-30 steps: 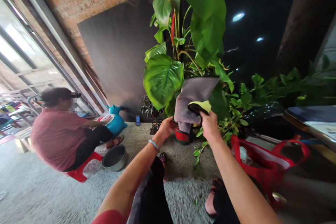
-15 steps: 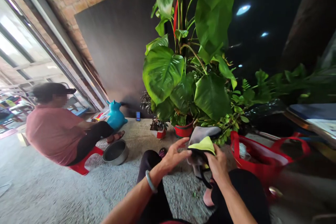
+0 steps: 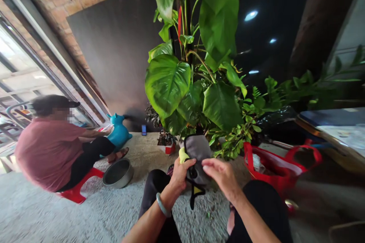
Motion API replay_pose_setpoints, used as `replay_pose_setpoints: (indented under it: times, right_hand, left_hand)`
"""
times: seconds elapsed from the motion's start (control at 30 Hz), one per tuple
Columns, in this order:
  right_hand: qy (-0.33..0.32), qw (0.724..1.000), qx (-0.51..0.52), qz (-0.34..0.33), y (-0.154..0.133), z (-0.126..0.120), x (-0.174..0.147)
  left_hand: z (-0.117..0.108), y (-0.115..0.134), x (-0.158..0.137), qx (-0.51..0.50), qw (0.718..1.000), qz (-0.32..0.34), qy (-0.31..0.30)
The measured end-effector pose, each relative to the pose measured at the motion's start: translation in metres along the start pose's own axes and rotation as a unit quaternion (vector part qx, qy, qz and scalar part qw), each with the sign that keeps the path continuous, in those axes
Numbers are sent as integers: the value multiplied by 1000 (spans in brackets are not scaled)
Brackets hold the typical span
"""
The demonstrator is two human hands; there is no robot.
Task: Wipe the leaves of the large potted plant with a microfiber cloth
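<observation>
A grey fabric piece (image 3: 201, 151) with black edging and a yellow-green inner side is held up between my knees. My left hand (image 3: 180, 172) is closed on its left side, thumb over the front, by the yellow-green part. A black-edged strip with a small yellow patch (image 3: 197, 191) dangles below. My right hand (image 3: 224, 176) is at the right edge of the fabric, its fingers stretched towards the grey face and overlapping it in view. Whether those fingertips press on the cloth is hard to see.
A red bag (image 3: 281, 176) stands right of my knee, near a table (image 3: 322, 121). Potted plants (image 3: 219, 102) rise ahead. At left, a person (image 3: 54, 148) sits on a red stool (image 3: 76, 188) by a metal basin (image 3: 118, 174) and a blue animal toy (image 3: 118, 133).
The fabric piece has been turned, so its grey face shows more and the yellow-green less. My left hand now grips it; my right hand has loosened from its edge. The view has shifted right.
</observation>
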State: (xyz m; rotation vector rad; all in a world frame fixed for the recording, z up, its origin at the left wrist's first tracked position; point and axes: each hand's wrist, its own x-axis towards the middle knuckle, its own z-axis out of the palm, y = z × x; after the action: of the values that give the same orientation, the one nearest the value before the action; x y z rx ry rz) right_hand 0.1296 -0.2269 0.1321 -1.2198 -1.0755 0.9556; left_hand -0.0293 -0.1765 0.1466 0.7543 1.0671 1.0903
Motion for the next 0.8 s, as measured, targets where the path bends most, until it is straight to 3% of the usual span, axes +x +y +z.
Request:
replay_pose_setpoints:
  times: [0.07, 0.17, 0.27, 0.4, 0.5, 0.6, 0.7, 0.8]
  right_hand:
    - [109, 982, 123, 97, 14, -27, 30]
    - [199, 936, 262, 121, 34, -65, 85]
    - [180, 927, 318, 86, 41, -89, 138]
    - [113, 917, 380, 43, 42, -94, 180]
    - [90, 887, 453, 2, 41, -94, 195]
    - [115, 863, 491, -36, 33, -99, 202]
    - [137, 870, 472, -47, 18, -107, 205]
    - [147, 881, 448, -38, 3, -110, 202]
  left_hand:
    - [-2, 6, 1, 26, 1000, -6, -3]
    - [2, 26, -3, 80, 994, 12, -68]
    - [12, 54, -8, 147, 976, 60, -151]
    - [27, 80, -7, 234, 948, 113, -184]
    - [36, 82, -2, 258, 939, 103, -201]
    - [45, 80, 2, 275, 930, 79, -229]
    - [58, 93, 1, 311, 913, 76, -251]
    - [80, 134, -6, 345, 897, 143, -235]
